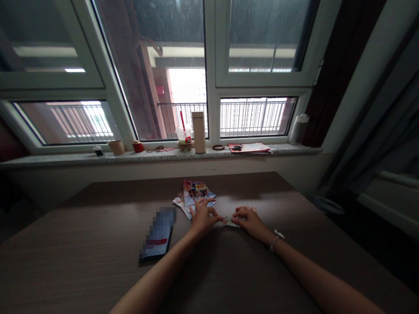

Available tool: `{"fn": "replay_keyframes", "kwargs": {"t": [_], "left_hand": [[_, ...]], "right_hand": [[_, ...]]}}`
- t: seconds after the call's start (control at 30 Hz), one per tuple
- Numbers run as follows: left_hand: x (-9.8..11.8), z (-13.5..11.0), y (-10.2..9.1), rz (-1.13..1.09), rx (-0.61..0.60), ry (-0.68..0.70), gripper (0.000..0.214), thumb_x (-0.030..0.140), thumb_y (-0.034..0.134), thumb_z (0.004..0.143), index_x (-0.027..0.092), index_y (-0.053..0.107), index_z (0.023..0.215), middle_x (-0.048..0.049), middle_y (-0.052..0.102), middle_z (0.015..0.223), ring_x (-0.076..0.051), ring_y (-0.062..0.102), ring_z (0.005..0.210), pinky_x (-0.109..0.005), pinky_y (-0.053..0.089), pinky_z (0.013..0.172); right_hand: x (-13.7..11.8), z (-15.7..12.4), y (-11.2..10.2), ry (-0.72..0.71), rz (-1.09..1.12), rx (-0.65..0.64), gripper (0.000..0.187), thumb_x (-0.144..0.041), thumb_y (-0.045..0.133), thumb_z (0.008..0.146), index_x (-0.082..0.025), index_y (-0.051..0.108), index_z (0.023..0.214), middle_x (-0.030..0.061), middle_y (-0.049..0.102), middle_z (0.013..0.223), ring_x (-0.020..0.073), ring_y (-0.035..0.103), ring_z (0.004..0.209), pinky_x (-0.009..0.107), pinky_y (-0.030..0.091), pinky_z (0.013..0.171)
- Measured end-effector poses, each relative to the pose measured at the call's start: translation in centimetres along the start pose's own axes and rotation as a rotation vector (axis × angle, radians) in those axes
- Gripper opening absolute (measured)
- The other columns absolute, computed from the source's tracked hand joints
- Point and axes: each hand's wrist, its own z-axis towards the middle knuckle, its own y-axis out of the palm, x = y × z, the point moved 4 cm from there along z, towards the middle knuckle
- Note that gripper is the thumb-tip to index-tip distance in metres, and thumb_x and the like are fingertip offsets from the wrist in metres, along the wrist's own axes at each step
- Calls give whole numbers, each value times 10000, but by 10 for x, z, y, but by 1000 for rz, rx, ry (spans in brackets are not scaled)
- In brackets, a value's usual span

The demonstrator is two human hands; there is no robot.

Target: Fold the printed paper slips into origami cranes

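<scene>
Reaching forward, the bare left hand (203, 218) and bare right hand (250, 221) pinch a small, flat, pale paper piece (230, 221).

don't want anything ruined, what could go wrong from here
The small pale piece held between the left hand and right hand might crease or tear if pulled. The colourful printed pile lies by the left hand, which could knock it askew. The phone, near the left forearm, could get bumped.

Right hand (251, 222) on small paper (229, 222)
</scene>
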Motion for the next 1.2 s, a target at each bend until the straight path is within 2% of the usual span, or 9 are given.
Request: {"fn": "replay_keyframes", "kwargs": {"t": [0.13,0.33,0.47,0.7,0.83,0.93,1.03,1.2], "left_hand": [[1,-1,1,2,-12,-4,35,235,761,743,250,749,714,6,518,1422,-320,275,1365,-671,68,1111],[2,0,5,29,18,5,128,166,684,798,246,738,715,16,501,1437,-316,293,1366,-692,66,1105],[0,0,3,38,69,-4,113,208,685,806,244,737,712,-1,526,1388,-309,338,1329,-663,105,1118],[-9,0,6,105,126,7,46,290,714,797,269,751,779,-20,501,1397,-330,308,1346,-647,112,1123],[-8,-4,9,133,158,14,202,318,734,784,297,726,985,-58,488,1394,-319,324,1346,-641,108,1129],[-1,-9,11,138,123,46,168,370,748,770,328,740,932,-39,485,1399,-337,313,1350,-679,75,1113],[5,-12,13,146,85,65,108,377,745,775,354,760,879,-20,496,1398,-347,305,1354,-711,28,1096],[6,-14,16,183,78,76,120,415,734,783,383,770,893,-28,499,1410,-352,303,1356,-721,-10,1091]], "right_hand": [[1,1,0,0,11,9,259,-461,635,806,-260,758,913,83,666,1143,293,480,1252,567,-18,1135],[-2,-1,-1,-15,13,14,240,-440,611,816,-258,751,885,88,686,1125,286,489,1240,570,-15,1134],[-3,-1,-2,-11,9,32,248,-450,605,817,-256,743,890,84,689,1114,287,493,1235,558,10,1135],[-8,-1,-5,-37,-61,31,259,-429,565,846,-251,752,831,61,688,1058,290,467,1243,492,152,1108],[-13,-5,-6,-40,-100,61,228,-376,560,846,-268,731,953,42,686,912,263,506,1139,491,157,1106],[-15,-7,-5,-33,-129,84,199,-343,557,843,-275,708,952,17,662,827,241,523,1053,497,158,1108],[-16,-7,-3,-45,-197,98,187,-313,537,859,-290,709,931,23,654,901,242,498,1073,520,125,1118],[-17,-8,0,-50,-278,94,206,-326,527,884,-307,728,924,42,626,1075,259,445,1157,547,86,1127]]}}
